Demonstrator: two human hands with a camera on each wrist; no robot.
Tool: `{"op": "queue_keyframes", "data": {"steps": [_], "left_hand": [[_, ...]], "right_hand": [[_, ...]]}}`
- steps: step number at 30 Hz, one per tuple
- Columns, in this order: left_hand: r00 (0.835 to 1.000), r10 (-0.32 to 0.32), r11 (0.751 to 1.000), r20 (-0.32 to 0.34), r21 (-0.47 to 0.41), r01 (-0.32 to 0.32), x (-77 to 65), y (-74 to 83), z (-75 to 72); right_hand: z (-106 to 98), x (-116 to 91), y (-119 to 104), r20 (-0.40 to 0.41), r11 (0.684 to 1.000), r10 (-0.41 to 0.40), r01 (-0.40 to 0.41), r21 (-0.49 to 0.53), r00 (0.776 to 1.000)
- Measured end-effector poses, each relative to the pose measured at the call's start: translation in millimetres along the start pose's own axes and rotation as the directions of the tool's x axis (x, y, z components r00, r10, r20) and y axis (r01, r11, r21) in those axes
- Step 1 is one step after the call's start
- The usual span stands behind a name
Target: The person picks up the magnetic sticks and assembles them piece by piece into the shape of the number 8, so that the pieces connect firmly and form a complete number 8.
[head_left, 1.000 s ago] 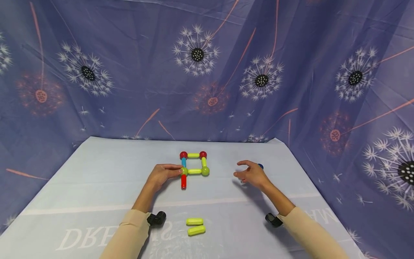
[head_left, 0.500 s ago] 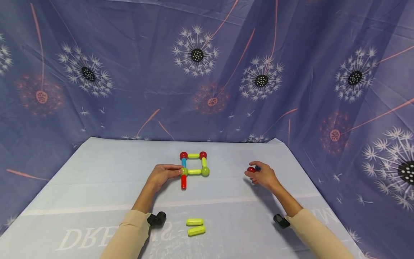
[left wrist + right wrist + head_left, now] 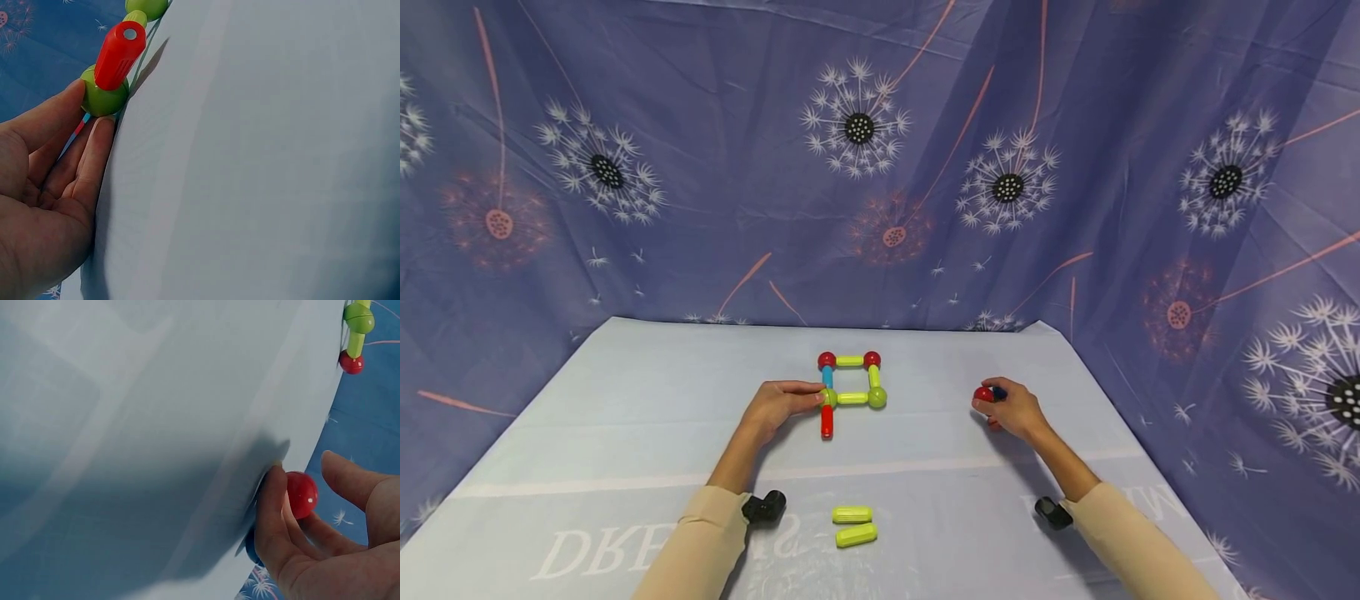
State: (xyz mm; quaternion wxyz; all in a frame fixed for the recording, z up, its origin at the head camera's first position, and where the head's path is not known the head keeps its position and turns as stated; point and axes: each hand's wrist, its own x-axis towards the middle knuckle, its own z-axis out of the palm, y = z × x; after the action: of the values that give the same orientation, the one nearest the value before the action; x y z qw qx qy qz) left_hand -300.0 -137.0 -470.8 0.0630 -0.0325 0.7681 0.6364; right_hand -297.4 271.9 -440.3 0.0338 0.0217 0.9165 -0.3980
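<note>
My left hand point(image 3: 782, 406) pinches a green ball point(image 3: 104, 94) at the near left corner of a square of rods and balls. A red rod point(image 3: 827, 422) sticks out from this ball toward me. The square's left side is a blue rod point(image 3: 827, 377); its other sides are yellow-green rods. Red balls form the far corners. On the right, my right hand point(image 3: 1017, 410) is at a loose red ball point(image 3: 301, 495), fingers beside it and thumb apart from it in the right wrist view. A dark blue ball point(image 3: 252, 547) shows partly behind its fingers.
Two yellow-green rods point(image 3: 853, 525) lie side by side near the front of the white-covered table point(image 3: 625, 400). A purple-blue dandelion-print curtain point(image 3: 737, 167) hangs behind and along the sides.
My right hand has moved right, bringing the loose red ball into sight between its fingers, and the finger gap has narrowed slightly. My left hand and the square stay in place.
</note>
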Motion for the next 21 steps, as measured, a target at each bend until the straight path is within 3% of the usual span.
{"op": "queue_keyframes", "data": {"steps": [13, 21], "left_hand": [[1.0, -0.009, 1.0, -0.001, 0.006, 0.009, 0.3, -0.7, -0.3], [1.0, -0.01, 1.0, 0.002, 0.006, 0.01, -0.1, 0.1, -0.7]], "right_hand": [[4.7, 1.8, 2.9, -0.081, 0.997, -0.048, 0.043, -0.069, 0.996], [8.3, 1.1, 1.3, -0.091, 0.998, -0.038, 0.034, -0.044, 0.995]]}}
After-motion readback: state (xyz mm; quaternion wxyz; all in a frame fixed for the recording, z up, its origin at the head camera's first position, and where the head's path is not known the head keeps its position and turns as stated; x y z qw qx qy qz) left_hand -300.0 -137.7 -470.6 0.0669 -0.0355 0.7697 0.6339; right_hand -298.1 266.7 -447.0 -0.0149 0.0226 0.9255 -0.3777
